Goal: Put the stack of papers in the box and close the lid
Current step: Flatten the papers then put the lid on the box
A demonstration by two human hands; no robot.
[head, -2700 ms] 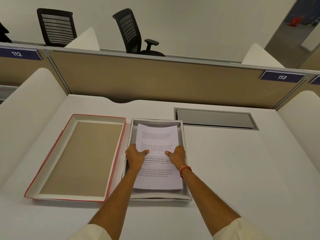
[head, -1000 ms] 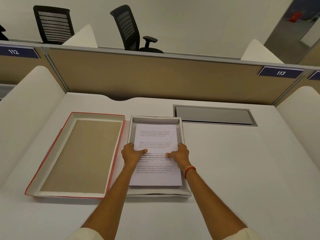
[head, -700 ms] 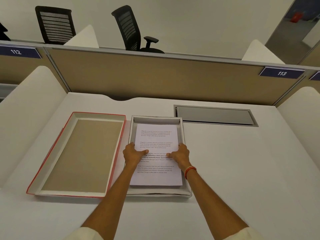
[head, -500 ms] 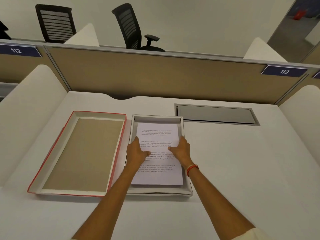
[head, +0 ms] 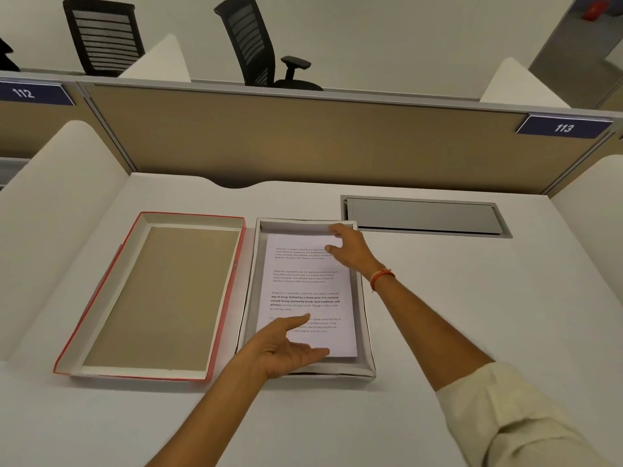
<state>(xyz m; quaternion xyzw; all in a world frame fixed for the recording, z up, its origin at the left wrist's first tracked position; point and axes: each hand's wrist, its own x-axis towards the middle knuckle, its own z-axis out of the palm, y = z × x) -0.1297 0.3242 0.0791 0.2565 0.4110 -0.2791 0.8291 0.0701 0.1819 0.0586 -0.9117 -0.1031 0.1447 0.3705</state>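
The stack of papers (head: 308,284), white with printed text, lies flat inside the shallow white box (head: 365,318) at the middle of the desk. My left hand (head: 286,348) rests open at the stack's near left corner, fingers spread over the near edge. At the far right corner my right hand (head: 347,246) touches the papers with open fingers; a red thread circles its wrist. The red-edged lid (head: 155,298) lies upside down to the left of the box, its brown inside facing up.
A grey cable hatch (head: 424,217) is set into the white desk (head: 472,298) behind and right of the box. A tan partition (head: 303,143) closes the back, white side dividers flank the desk, and two black chairs stand beyond.
Both hands left the middle of the stack: the left slid back to the near left corner, the right reached forward to the far right corner. The papers now lie squarer in the box.
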